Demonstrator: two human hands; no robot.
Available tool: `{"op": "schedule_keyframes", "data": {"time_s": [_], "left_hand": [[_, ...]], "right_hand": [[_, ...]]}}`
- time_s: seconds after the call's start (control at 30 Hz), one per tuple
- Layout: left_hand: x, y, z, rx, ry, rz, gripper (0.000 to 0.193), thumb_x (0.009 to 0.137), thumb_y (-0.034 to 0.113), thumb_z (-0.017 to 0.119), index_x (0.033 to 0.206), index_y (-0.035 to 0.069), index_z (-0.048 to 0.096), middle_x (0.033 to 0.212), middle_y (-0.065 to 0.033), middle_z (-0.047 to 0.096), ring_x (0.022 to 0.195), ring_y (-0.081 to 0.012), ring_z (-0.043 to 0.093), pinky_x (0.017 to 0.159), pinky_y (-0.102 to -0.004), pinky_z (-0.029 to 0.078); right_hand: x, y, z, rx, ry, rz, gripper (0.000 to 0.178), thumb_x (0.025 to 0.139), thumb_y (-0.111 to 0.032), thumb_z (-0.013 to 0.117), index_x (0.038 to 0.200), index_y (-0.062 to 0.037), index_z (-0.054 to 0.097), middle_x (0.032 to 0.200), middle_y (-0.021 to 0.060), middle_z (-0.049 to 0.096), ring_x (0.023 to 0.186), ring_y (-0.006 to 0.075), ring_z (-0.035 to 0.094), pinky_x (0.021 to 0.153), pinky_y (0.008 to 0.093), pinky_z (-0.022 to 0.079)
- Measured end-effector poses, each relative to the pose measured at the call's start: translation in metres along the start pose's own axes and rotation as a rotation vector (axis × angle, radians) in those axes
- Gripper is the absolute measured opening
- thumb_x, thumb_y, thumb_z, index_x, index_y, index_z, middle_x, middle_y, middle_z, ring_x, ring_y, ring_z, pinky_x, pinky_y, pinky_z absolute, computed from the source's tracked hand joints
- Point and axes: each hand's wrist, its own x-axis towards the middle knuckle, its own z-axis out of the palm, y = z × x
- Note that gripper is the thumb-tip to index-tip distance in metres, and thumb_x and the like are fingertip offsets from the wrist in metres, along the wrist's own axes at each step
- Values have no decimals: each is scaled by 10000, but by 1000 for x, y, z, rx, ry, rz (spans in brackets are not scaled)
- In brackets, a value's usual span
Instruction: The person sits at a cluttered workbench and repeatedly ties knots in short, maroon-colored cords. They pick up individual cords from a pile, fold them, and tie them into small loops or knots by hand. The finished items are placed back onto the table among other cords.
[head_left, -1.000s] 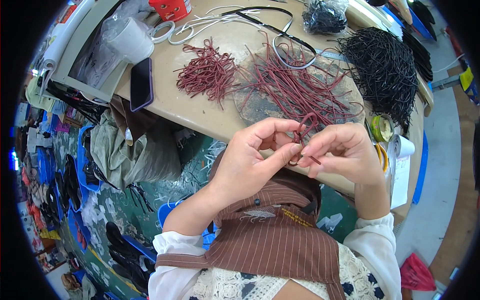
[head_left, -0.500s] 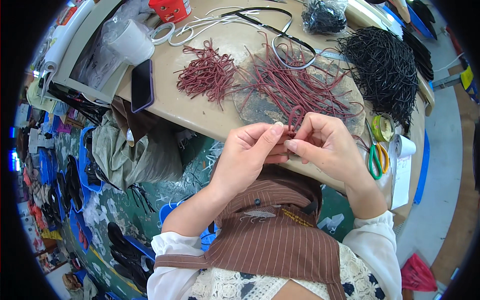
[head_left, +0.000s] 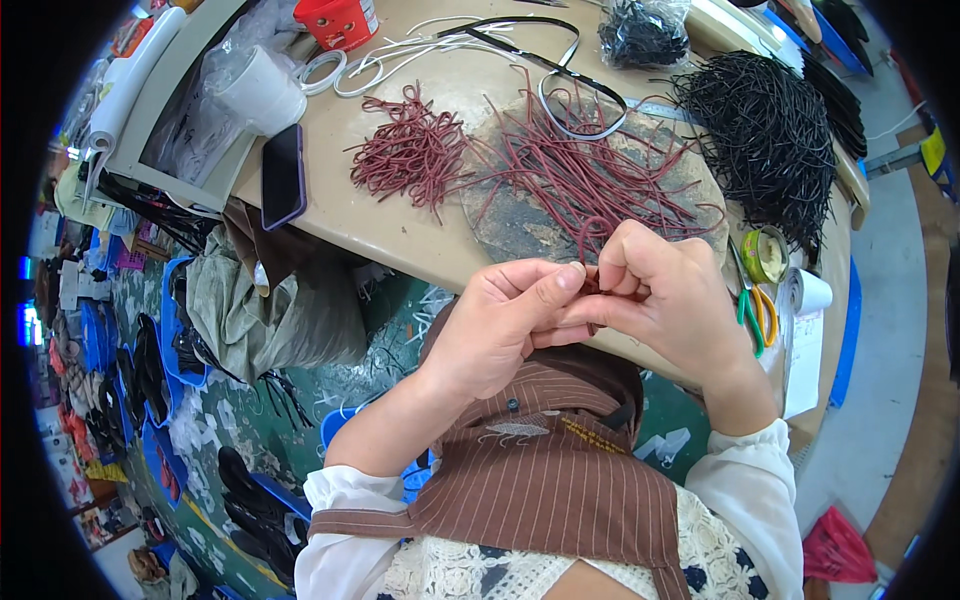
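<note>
A dark red cord (head_left: 592, 229) is pinched between my two hands, its loop standing up beyond the fingertips. My left hand (head_left: 522, 312) grips it with thumb and fingers. Close against it, my right hand (head_left: 668, 302) works the cord with curled fingers, which hide the part between them. Just beyond lies a loose spread of straight dark red cords (head_left: 585, 180) on a worn round board (head_left: 500, 222). Left of that, a pile of looped red cords (head_left: 408, 150) rests on the table (head_left: 350, 225).
A heap of black cords (head_left: 765, 140) lies at the right, near scissors (head_left: 752, 318), an open round tin (head_left: 766, 256) and a white roll (head_left: 808, 292). To the left are a phone (head_left: 283, 177) and a white spool (head_left: 265, 90). White cords (head_left: 395, 55) and a red tub (head_left: 337, 20) stand farther back.
My hands have moved slightly down and right, closer together. The cord's loop has dropped lower, and my right fingers have curled further over it.
</note>
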Motion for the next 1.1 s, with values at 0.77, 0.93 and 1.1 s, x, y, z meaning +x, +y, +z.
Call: {"op": "schedule_keyframes", "data": {"time_s": [0.77, 0.93, 1.1], "left_hand": [[11, 5, 7, 643, 170, 626, 102, 889, 70, 476, 911, -27, 501, 797, -80, 595, 782, -125, 592, 721, -242, 482], [15, -6, 4, 509, 168, 701, 98, 883, 58, 485, 911, -31, 513, 803, -82, 602, 788, -125, 593, 721, -233, 474], [6, 25, -11, 526, -59, 205, 244, 889, 169, 499, 900, -55, 595, 849, -129, 625, 795, -148, 609, 743, -273, 485]], "right_hand": [[-21, 19, 14, 964, 14, 417, 131, 827, -109, 590, 880, 8, 561, 732, -9, 569, 597, 15, 487, 542, 160, 399], [-27, 19, 20, 792, 85, 330, 148, 839, -77, 559, 938, 29, 589, 706, -15, 545, 637, 23, 479, 569, 162, 392], [-16, 24, -15, 395, -188, 62, 140, 779, 9, 575, 913, 15, 614, 720, 50, 568, 604, 76, 531, 527, 190, 423]]}}
